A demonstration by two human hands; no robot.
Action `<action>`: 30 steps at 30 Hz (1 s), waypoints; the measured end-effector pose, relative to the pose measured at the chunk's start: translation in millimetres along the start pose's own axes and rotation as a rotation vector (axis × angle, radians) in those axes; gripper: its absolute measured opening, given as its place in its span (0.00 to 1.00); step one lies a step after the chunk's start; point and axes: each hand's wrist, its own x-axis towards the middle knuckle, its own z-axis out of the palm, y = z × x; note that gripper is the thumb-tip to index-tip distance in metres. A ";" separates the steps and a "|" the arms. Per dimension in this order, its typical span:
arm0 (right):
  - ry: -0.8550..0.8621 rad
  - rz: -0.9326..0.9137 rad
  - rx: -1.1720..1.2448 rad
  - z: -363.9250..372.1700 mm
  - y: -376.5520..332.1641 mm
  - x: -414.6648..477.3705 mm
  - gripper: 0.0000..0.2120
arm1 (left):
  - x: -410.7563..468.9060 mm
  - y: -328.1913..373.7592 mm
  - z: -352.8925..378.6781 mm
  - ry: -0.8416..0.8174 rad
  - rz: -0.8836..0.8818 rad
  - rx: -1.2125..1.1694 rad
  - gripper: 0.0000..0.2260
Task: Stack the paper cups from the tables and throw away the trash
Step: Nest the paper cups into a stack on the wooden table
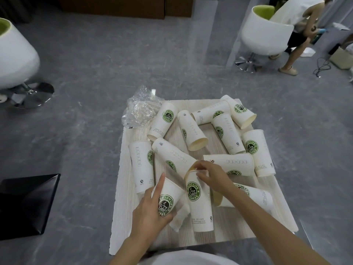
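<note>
Through the head camera I judge the job barely begun: the paper cups [227, 133] lie scattered on the table [131, 236], and I see none stacked. My left hand [150, 211] has its grip round the near cup [169, 197]. My right hand [213, 177] pinches the middle cup [199, 203] at its rim. The plastic wrapper [141, 109] sits at the far corner, not yet binned.

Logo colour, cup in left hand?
Green ring, black centre, on the white paper cup in the left hand; head view.

cups [198, 142] on table [122, 217], bag [139, 109] behind
</note>
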 end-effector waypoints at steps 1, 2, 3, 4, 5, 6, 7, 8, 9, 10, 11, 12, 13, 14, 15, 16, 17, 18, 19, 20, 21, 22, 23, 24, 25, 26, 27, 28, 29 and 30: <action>-0.016 0.002 0.007 -0.3 -0.3 -0.6 0.11 | -0.6 0.2 -0.7 -0.011 -0.005 -0.005 0.49; -0.022 0.005 0.016 -0.8 -0.7 -1.4 0.11 | -0.9 1.0 -1.6 -0.017 -0.008 -0.012 0.49; -0.021 0.009 0.027 -0.9 0.0 -1.8 0.11 | -1.2 1.5 -2.1 -0.022 -0.014 -0.016 0.49; -0.019 0.015 0.038 -0.4 0.8 -2.6 0.10 | -1.4 2.6 -3.4 -0.025 -0.021 -0.021 0.48; -0.017 0.021 0.051 0.5 2.0 -3.2 0.10 | -1.6 3.5 -4.3 -0.030 -0.031 -0.025 0.46; -0.018 0.032 0.064 1.6 3.0 -3.7 0.10 | -2.2 3.9 -5.4 -0.034 -0.038 -0.030 0.46; -0.018 0.047 0.081 2.5 3.9 -3.7 0.10 | -2.6 4.3 -6.4 -0.037 -0.038 -0.035 0.46; -0.016 0.066 0.097 2.6 4.3 -3.7 0.10 | -3.2 4.2 -7.3 -0.041 -0.040 -0.041 0.47; -0.012 0.085 0.112 2.6 4.8 -3.8 0.10 | -3.9 3.7 -8.0 -0.045 -0.042 -0.044 0.48; -0.008 0.096 0.125 1.8 4.4 -4.3 0.09 | -4.4 3.6 -8.8 -0.049 -0.045 -0.042 0.48; -0.006 0.101 0.139 1.3 4.3 -4.7 0.09 | -5.0 3.8 -10.0 -0.053 -0.052 -0.040 0.48; -0.006 0.101 0.152 0.6 4.2 -5.7 0.09 | -5.5 4.6 -12.1 -0.056 -0.056 -0.045 0.47; -0.007 0.098 0.163 0.1 4.7 -6.5 0.09 | -5.8 5.5 -14.0 -0.062 -0.058 -0.053 0.46; -0.008 0.090 0.168 -1.0 4.8 -8.0 0.10 | -6.1 6.9 -16.3 -0.068 -0.062 -0.062 0.45; -0.006 0.078 0.172 -2.3 4.8 -9.6 0.10 | -6.6 7.6 -18.5 -0.076 -0.065 -0.069 0.43; -0.001 0.064 0.177 -4.3 4.2 -11.6 0.12 | -6.9 8.1 -20.5 -0.086 -0.063 -0.073 0.43; 0.009 0.050 0.195 -7.4 2.8 -13.7 0.14 | -6.6 8.7 -22.5 -0.096 -0.058 -0.073 0.43; 0.024 0.036 0.220 -11.9 0.3 -16.5 0.16 | -5.9 9.0 -24.3 -0.104 -0.051 -0.069 0.43; 0.043 0.018 0.252 -17.0 -2.4 -19.2 0.17 | -4.8 8.8 -25.5 -0.107 -0.042 -0.064 0.43; 0.066 0.001 0.280 -23.2 -5.2 -21.4 0.18 | -3.0 8.5 -26.3 -0.106 -0.031 -0.061 0.44; 0.089 -0.014 0.306 -29.4 -7.0 -22.5 0.18 | -1.5 7.5 -27.0 -0.101 -0.019 -0.062 0.46; 0.111 -0.026 0.319 -35.7 -8.2 -23.0 0.18 | 0.5 5.8 -27.2 -0.093 -0.005 -0.061 0.48; 0.130 -0.035 0.333 -41.6 -8.9 -22.5 0.18 | 2.5 3.9 -27.5 -0.089 0.008 -0.052 0.50; 0.149 -0.038 0.353 -47.3 -9.4 -22.3 0.18 | 4.2 2.4 -28.1 -0.094 0.018 -0.037 0.52; 0.170 -0.035 0.386 -53.1 -10.4 -22.0 0.19 | 5.6 1.3 -28.9 -0.105 0.025 -0.023 0.52; 0.197 -0.033 0.413 -58.8 -11.4 -21.7 0.19 | 7.1 1.5 -30.3 -0.114 0.028 -0.016 0.52; 0.226 -0.035 0.433 -64.5 -12.8 -21.7 0.19 | 8.3 2.1 -31.5 -0.121 0.029 -0.016 0.52; 0.259 -0.042 0.434 -70.2 -13.8 -22.2 0.19 | 9.3 3.0 -32.6 -0.124 0.029 -0.019 0.52; 0.298 -0.050 0.430 -75.8 -15.2 -21.8 0.18 | 10.4 4.2 -33.8 -0.124 0.031 -0.028 0.51; 0.338 -0.058 0.421 -80.7 -15.7 -21.1 0.17 | 11.7 5.5 -35.0 -0.124 0.033 -0.038 0.51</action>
